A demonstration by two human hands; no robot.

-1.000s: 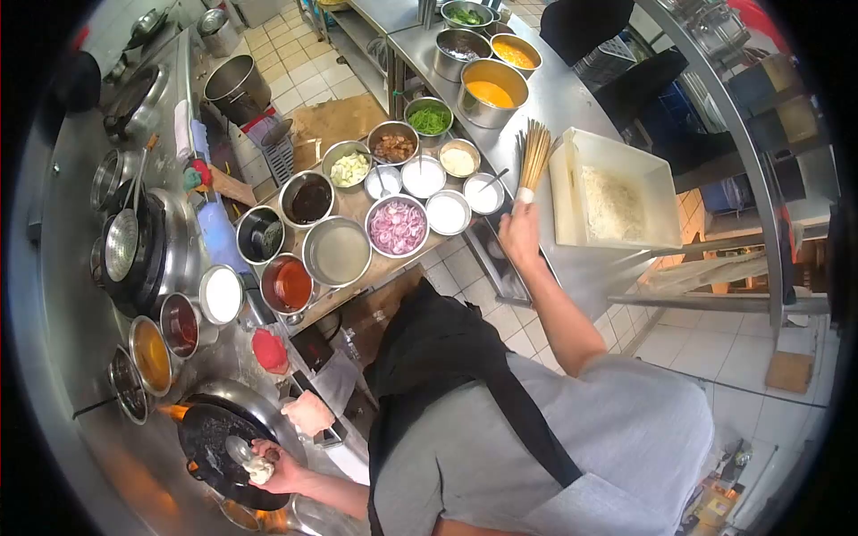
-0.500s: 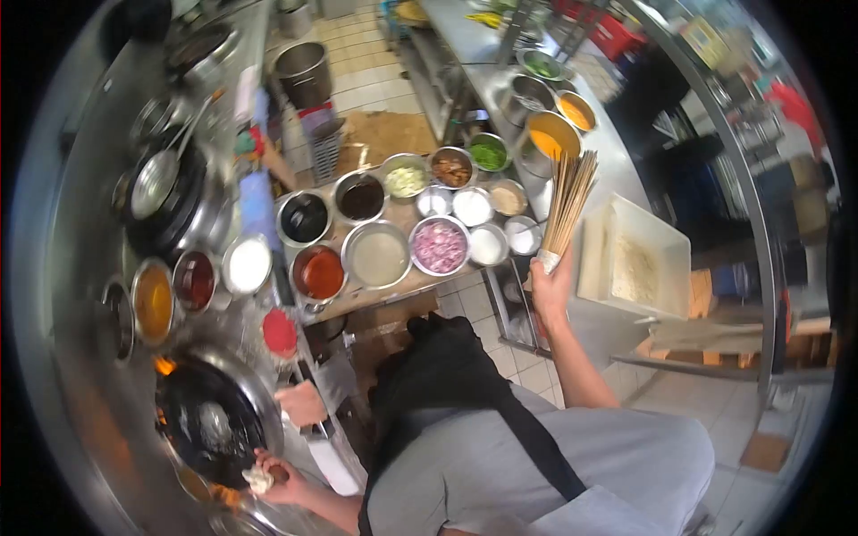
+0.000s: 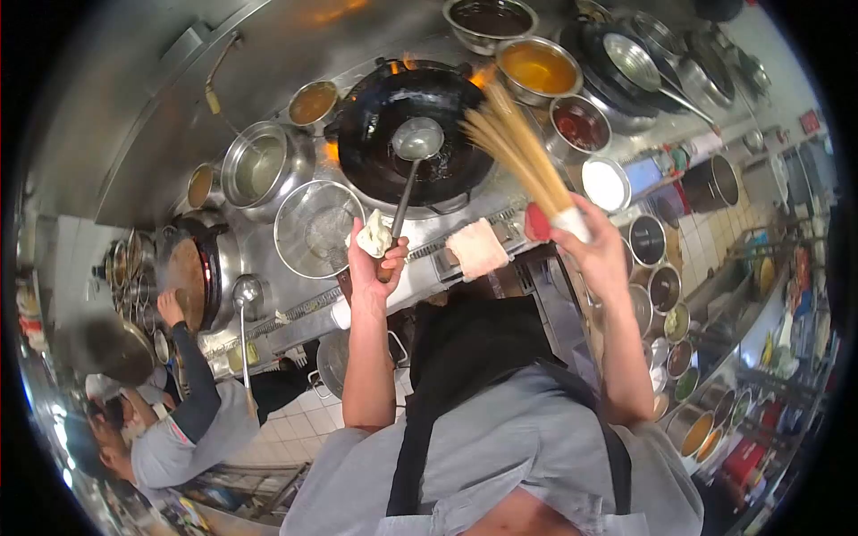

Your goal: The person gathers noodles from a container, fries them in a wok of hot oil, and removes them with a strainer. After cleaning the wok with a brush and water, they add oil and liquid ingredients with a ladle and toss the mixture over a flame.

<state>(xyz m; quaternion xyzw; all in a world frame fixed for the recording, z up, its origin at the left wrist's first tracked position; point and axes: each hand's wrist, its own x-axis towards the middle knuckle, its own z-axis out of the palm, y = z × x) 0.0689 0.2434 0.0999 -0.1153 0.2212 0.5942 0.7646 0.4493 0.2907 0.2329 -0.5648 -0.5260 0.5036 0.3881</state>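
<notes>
A black wok (image 3: 371,134) sits over flames on the range. My left hand (image 3: 374,268) is wrapped round the handle of a metal ladle (image 3: 417,139), whose bowl rests inside the wok, and a crumpled white cloth (image 3: 375,234) is held in the same hand. My right hand (image 3: 597,255) is closed round the white-wrapped base of a bamboo-stick brush (image 3: 523,147), its sticks pointing up and left towards the wok's right rim. A folded pinkish cloth (image 3: 477,248) lies on the range's front edge between my hands.
A wire strainer (image 3: 317,229) and a pot (image 3: 259,165) stand left of the wok. To the right are bowls of orange liquid (image 3: 539,68), red sauce (image 3: 581,123) and white contents (image 3: 605,183). A co-worker (image 3: 197,420) reaches to another wok (image 3: 188,277) at far left.
The view has swung round to face the range. My right hand has brought the bamboo brush from the side counter to beside the wok. My left hand still holds the white cloth.
</notes>
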